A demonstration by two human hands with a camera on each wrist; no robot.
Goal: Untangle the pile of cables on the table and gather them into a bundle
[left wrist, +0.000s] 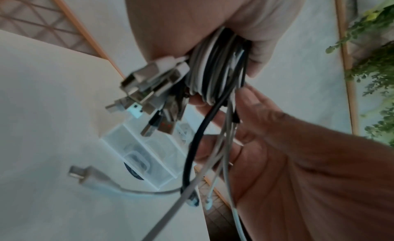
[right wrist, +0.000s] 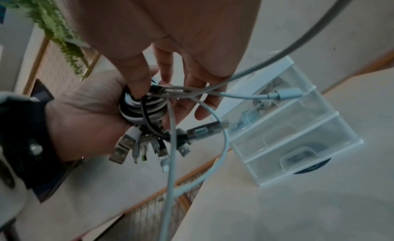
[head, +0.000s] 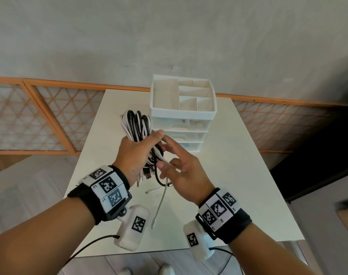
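A coil of black and white cables point(head: 135, 126) stands upright in my left hand point(head: 138, 153), which grips it around the middle above the white table point(head: 238, 175). Several USB plugs point(head: 145, 175) hang out under that fist, seen close in the left wrist view point(left wrist: 145, 86). My right hand point(head: 181, 167) meets the coil from the right. Its thumb pinches loose white strands point(head: 159, 205) against its fingers, and these trail down to the table. A black strand point(head: 159, 180) loops below. In the right wrist view the coil point(right wrist: 138, 109) sits in the left palm with strands point(right wrist: 170, 160) crossing my fingers.
A white drawer organiser point(head: 183, 113) with an open compartment tray on top and clear drawers stands just behind the hands. One short white cable end point(head: 153, 190) lies on the table. The table's front edge is near my wrists; orange lattice panels line the wall.
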